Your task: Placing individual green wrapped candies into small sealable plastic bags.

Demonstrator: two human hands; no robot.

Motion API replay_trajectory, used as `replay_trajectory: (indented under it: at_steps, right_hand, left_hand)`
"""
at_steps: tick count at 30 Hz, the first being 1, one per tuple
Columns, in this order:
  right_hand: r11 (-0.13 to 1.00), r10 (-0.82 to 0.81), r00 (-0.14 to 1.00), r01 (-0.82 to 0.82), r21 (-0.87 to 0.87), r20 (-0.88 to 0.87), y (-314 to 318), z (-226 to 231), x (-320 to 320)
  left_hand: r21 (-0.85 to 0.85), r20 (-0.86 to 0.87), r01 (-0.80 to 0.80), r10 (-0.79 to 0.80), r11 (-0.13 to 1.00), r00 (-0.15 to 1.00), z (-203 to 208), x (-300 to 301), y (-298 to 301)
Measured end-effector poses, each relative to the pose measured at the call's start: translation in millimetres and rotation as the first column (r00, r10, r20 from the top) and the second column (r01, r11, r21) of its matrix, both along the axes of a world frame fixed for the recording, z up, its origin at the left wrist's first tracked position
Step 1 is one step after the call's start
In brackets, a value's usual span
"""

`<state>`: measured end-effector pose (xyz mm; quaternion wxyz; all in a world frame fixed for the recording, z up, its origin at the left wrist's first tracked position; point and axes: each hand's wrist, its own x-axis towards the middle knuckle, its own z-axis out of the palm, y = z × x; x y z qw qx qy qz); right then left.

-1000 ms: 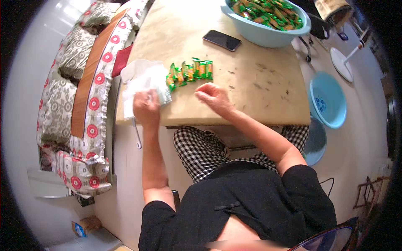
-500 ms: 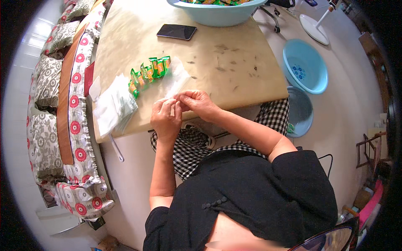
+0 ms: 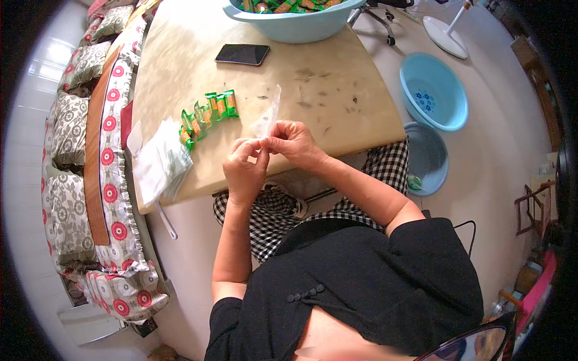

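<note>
Both hands meet at the table's near edge, pinching the near end of a clear plastic bag (image 3: 269,114). My left hand (image 3: 245,171) has its thumb and fingers pressed together on the bag's edge. My right hand (image 3: 295,144) grips it alongside, fingers curled. The bag stands up beyond the knuckles and looks flat. To the left of it lies a row of small green wrapped packets (image 3: 208,111), several of them side by side. A stack of clear plastic bags (image 3: 159,161) lies on the table's left part, near the packets.
A dark phone (image 3: 242,55) lies farther back on the table (image 3: 325,114). Behind it stands a pale blue basin (image 3: 295,27) full of green packets. Two more basins (image 3: 463,99) sit at the right, off the table. A cushioned bench (image 3: 111,156) runs along the left.
The bag has gone from leaning over the table to standing more upright between my fingers. My hands have shifted slightly right. The whole view has turned a little.
</note>
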<state>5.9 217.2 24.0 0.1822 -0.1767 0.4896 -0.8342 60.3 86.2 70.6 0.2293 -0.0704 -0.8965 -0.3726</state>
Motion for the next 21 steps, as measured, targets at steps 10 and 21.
replay_trajectory:
  at_steps: [10,21]
  right_hand:
    - [0.984,0.051,0.990,-0.027,0.175,-0.131,17,14,-2]
    - [0.883,0.066,0.842,0.201,0.425,-0.535,23,26,-10]
  left_hand:
    - [0.399,0.232,-0.072,-0.024,0.914,0.972,-6,-4,-7]
    - [0.299,0.204,-0.024,-0.039,0.954,0.978,2,-4,2]
